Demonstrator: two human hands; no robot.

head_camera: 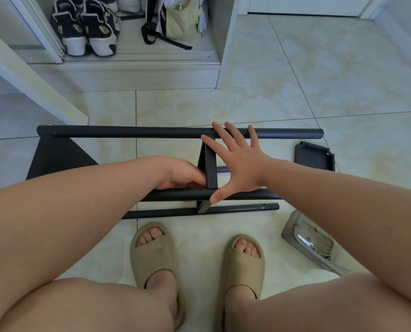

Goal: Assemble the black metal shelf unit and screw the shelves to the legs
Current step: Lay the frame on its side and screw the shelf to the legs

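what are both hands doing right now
left hand: closed, gripping the near leg tube beside the middle shelf
right hand: open, fingers spread from the far leg tube to the near one

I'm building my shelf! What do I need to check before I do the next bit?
1. Middle shelf stands upright between far leg and near leg: ok.
2. Right hand spread, fingers on far leg, thumb on near leg: ok.
3. Left hand at the middle shelf's near corner, its grip: cannot tell.
4. Wrench lies in the tray beside you: ok.
5. Spare shelf loose on the floor: not ok.
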